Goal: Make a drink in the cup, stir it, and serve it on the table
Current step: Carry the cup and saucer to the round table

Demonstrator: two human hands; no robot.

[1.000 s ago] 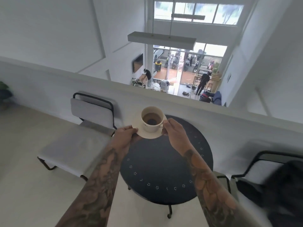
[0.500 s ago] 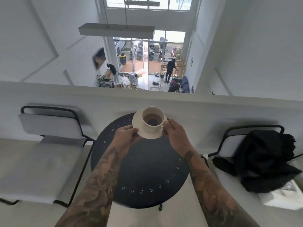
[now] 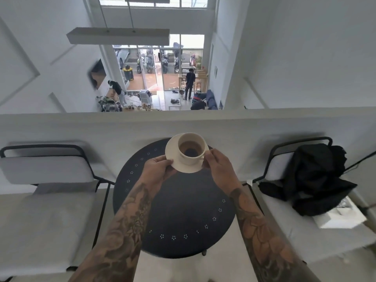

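While no writing is legible, both hands, left (image 3: 157, 169) and right (image 3: 218, 167), pinch the saucer (image 3: 187, 168) under the cup (image 3: 191, 149).

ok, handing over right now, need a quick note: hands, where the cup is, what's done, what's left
Left hand grips the saucer rim on its left side; right hand grips the right side, by the cup handle.
Cup sits on the saucer, dark drink inside, held over the far part of the round black table.
Done: the drink is in the cup.
Left: lower it onto the table, let go.
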